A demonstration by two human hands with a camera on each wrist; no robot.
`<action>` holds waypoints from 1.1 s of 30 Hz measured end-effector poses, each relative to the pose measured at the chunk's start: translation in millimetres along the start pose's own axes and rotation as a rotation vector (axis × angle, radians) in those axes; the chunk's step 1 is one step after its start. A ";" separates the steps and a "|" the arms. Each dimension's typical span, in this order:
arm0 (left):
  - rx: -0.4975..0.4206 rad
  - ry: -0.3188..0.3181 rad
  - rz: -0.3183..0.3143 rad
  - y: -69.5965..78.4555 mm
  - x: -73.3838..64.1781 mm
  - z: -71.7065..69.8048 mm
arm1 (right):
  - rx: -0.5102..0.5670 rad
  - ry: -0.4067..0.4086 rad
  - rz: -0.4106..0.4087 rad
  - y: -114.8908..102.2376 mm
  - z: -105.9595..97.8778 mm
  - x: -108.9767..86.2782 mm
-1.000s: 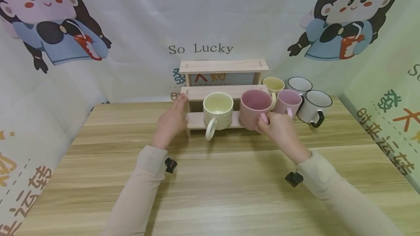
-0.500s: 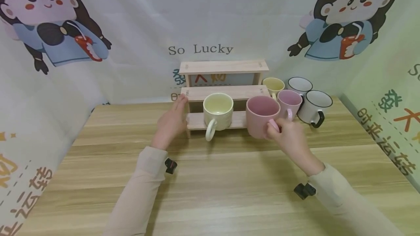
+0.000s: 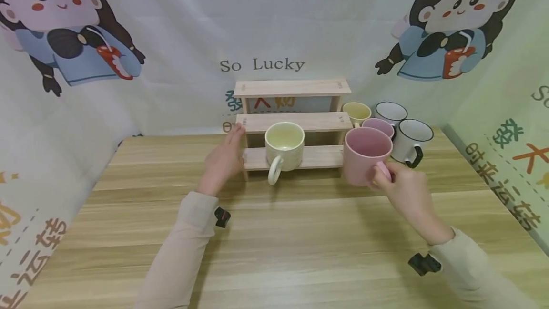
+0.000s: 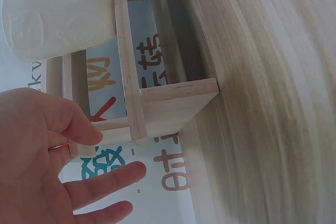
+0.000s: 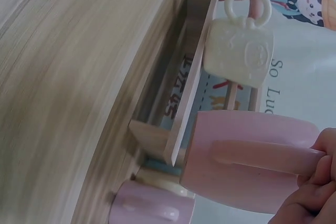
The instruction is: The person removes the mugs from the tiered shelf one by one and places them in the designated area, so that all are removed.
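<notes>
My right hand grips the handle of a large pink mug, upright off the right end of a three-tier wooden rack. Its pink side and handle fill much of the right wrist view, thumb and curled fingers at the handle's end. A pale yellow mug stands on the rack's lowest shelf, its handle toward me. At the rack's left end my left hand holds the middle shelf's corner; the left wrist view shows thumb and a finger around it, the other fingers stretched out.
Right of the rack, a yellow mug, a lilac mug and two white mugs with black rims stand close together on the wooden table. A printed cloth hangs behind.
My right hand has drawn the pink mug off the lowest shelf, toward me and to the right, where it partly covers the lilac mug. The left hand stays at the rack's left end.
</notes>
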State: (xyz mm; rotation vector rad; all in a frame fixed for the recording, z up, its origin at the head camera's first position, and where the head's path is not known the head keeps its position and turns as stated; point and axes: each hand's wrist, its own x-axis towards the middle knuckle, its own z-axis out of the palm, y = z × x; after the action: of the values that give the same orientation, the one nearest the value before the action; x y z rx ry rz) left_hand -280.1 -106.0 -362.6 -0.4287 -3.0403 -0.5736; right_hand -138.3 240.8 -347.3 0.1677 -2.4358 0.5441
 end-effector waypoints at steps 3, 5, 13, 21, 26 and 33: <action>0.002 0.000 -0.001 -0.3 -0.2 -0.4 | -0.019 0.026 -0.007 7.1 -5.6 -1.2; 0.003 -0.002 -0.002 -0.9 0.0 -0.9 | -0.035 0.036 -0.001 11.6 -8.2 -2.2; 0.001 -0.014 -0.001 -1.0 0.2 -1.4 | -0.058 0.044 0.074 31.2 -11.5 -11.1; 0.000 0.000 0.013 -1.5 1.5 -1.2 | -0.093 0.082 0.069 52.8 -12.4 -15.1; 0.025 0.018 0.011 -3.2 1.3 -2.8 | -0.079 0.040 0.127 64.3 -6.0 -13.4; 0.004 -0.001 0.018 -2.0 0.4 -0.8 | -0.062 0.003 0.185 73.6 -2.4 -15.9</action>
State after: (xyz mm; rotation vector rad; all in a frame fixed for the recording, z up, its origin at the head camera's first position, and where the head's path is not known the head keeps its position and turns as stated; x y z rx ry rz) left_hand -281.1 -108.0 -362.5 -0.4562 -3.0342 -0.5669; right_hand -142.5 308.4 -380.4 -0.0854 -2.4762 0.5482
